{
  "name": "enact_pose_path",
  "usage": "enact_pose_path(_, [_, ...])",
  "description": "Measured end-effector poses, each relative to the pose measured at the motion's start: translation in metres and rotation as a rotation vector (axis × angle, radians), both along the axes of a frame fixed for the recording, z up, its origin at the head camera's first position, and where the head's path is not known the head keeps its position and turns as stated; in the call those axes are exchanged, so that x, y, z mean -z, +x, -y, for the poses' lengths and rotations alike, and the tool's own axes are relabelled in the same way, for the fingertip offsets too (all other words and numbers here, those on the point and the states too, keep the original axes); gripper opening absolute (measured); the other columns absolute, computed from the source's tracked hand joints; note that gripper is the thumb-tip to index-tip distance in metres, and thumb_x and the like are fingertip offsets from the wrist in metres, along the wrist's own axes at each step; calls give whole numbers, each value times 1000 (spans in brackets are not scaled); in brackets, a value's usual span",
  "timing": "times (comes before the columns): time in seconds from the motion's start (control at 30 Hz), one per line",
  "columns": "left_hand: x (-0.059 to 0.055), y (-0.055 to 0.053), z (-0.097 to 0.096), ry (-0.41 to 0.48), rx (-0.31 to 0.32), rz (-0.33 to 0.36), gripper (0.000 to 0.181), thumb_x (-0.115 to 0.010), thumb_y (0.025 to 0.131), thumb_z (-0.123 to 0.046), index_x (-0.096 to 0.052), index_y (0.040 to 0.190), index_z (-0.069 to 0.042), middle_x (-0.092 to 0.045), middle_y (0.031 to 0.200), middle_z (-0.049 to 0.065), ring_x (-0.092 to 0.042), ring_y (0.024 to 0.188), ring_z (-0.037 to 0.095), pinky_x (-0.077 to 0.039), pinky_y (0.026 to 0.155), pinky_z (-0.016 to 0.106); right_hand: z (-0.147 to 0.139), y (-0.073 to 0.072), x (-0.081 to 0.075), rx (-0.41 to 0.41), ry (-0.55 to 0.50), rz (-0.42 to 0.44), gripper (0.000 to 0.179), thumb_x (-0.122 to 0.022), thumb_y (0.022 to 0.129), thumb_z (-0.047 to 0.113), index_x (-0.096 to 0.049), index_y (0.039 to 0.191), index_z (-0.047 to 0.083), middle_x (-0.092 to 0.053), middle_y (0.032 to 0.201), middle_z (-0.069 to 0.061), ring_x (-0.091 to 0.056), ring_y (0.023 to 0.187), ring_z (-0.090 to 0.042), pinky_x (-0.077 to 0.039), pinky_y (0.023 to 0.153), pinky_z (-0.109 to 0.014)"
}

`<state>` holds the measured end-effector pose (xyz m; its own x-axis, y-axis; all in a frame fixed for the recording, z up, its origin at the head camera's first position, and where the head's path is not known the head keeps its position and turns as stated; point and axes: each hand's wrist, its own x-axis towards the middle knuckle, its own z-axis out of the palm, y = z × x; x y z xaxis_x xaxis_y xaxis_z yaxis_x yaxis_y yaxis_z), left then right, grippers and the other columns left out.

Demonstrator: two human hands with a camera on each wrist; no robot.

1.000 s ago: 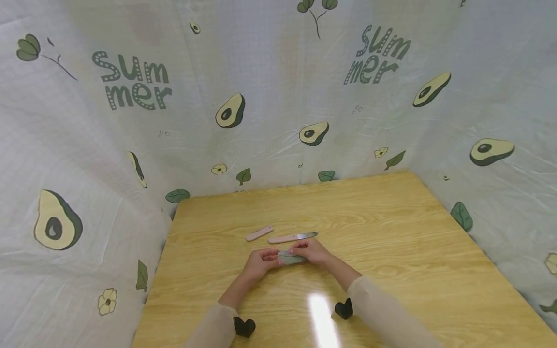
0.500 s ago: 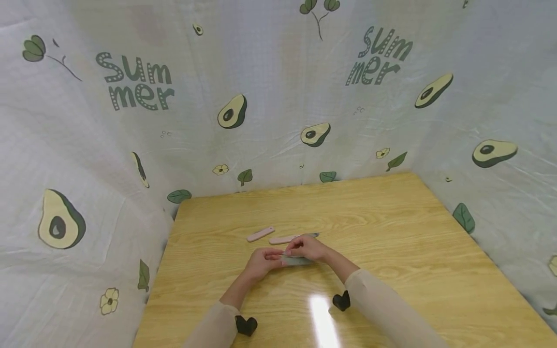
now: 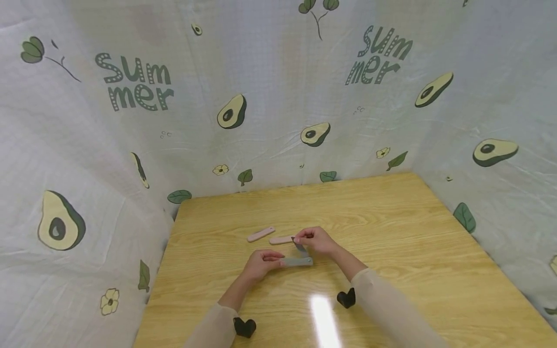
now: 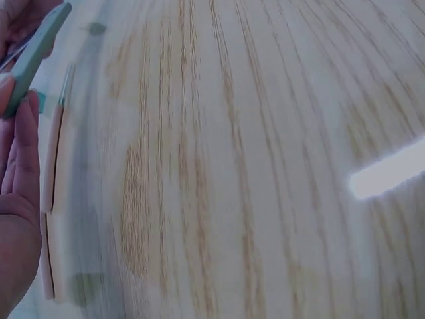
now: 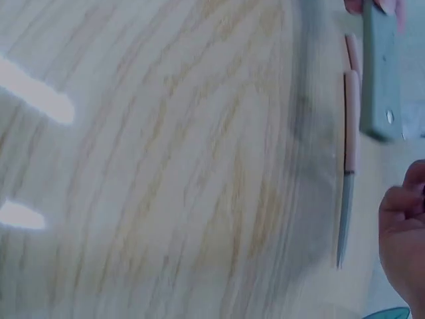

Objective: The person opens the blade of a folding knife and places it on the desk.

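Observation:
My left hand (image 3: 258,265) grips the pale green handle of a folding knife (image 3: 297,262) by its left end. The blade (image 3: 301,249) stands swung partly out from the pivot at the handle's right end. With thumb and fingers my right hand (image 3: 317,240) pinches the blade near its tip. In the right wrist view the green handle (image 5: 380,73) shows its pivot pin, while most of the right hand (image 5: 404,232) is cut off. Just behind lies a pink-handled knife (image 3: 282,239) with its blade extended; the right hand covers its blade in the head view.
A slim pink bar (image 3: 261,234) with a hole at one end, like a folded knife, lies left of the pink-handled knife. The wooden table (image 3: 370,232) meets a printed cloth (image 3: 270,159) at its back and sides.
The right hand has moved from the green handle back and slightly right, drawing the blade out from the handle. The left hand keeps its grip in nearly the same place.

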<state>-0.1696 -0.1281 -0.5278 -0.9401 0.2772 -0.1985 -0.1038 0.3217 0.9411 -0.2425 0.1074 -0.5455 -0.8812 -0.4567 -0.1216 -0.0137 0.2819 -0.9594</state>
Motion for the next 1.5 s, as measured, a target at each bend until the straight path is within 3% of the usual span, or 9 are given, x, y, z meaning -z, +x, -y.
enact_pose_path(0.17, [-1, 2, 6, 35, -12, 27, 26, -75, 85, -18, -73, 105, -1, -74, 103, 11, -67, 85, 8, -57, 83, 32, -15, -3, -2, -41, -74, 14, 22, -61, 96, 18, -62, 99, -4, -62, 77, -6, -56, 72, -27, -47, 64, -32])
enact_pose_path(0.33, [10, -3, 13, 87, -69, 29, 28, -77, 83, -17, -73, 104, 1, -75, 98, 10, -67, 82, 7, -58, 83, 35, -27, -2, -4, -65, -100, -5, 21, -56, 99, 17, -57, 102, -3, -64, 82, -12, -63, 82, -39, -56, 73, -45])
enact_pose_path(0.47, [26, -9, 16, 139, -154, 26, 31, -78, 81, -16, -72, 105, 2, -75, 93, 6, -67, 80, 6, -59, 78, 29, -32, -1, -3, -33, -166, -5, 20, -54, 100, 14, -54, 103, -6, -66, 81, -4, -69, 81, -27, -58, 77, -45])
enact_pose_path(0.57, [35, -13, 17, 205, -243, 43, 34, -79, 80, -15, -71, 108, 3, -75, 87, 0, -68, 78, 6, -59, 76, 24, -31, 3, 0, 28, -238, -2, 16, -53, 100, 11, -54, 100, -5, -67, 82, 3, -70, 78, -13, -60, 77, -35])
enact_pose_path(0.67, [35, -14, 17, 272, -319, 34, 36, -79, 80, -14, -70, 109, 5, -74, 82, -2, -70, 77, 7, -60, 75, 24, -28, 9, 5, 111, -362, 32, 9, -52, 99, 8, -54, 95, 0, -68, 82, 4, -70, 77, -8, -60, 77, -27])
enact_pose_path(0.87, [32, -16, 16, 401, -414, 11, 38, -79, 79, -7, -67, 109, 11, -73, 81, -2, -70, 76, 8, -60, 77, 23, -17, 22, 14, 244, -634, 78, 11, -52, 99, 5, -56, 90, 9, -70, 81, 4, -71, 77, -7, -59, 75, -20])
enact_pose_path(1.07, [29, -18, 11, 582, -471, -17, 35, -72, 81, 5, -60, 111, 20, -73, 82, -2, -71, 78, 10, -60, 79, 25, -3, 29, 13, 378, -823, 142, 21, -47, 99, -2, -57, 85, 10, -70, 77, 2, -72, 74, -10, -59, 72, -18])
enact_pose_path(1.23, [29, -20, 4, 645, -520, -20, 35, -71, 83, 5, -59, 112, 20, -74, 85, -3, -71, 79, 10, -60, 80, 25, 4, 31, 10, 480, -907, 174, 25, -45, 99, -5, -57, 83, 10, -68, 73, 1, -72, 72, -11, -59, 71, -18])
enact_pose_path(1.5, [31, -18, -3, 641, -572, -21, 38, -69, 84, 5, -56, 117, 19, -71, 81, -5, -71, 79, 8, -60, 80, 25, 8, 36, 8, 562, -900, 219, 24, -44, 99, -4, -55, 82, 9, -66, 72, 0, -72, 71, -11, -58, 70, -17])
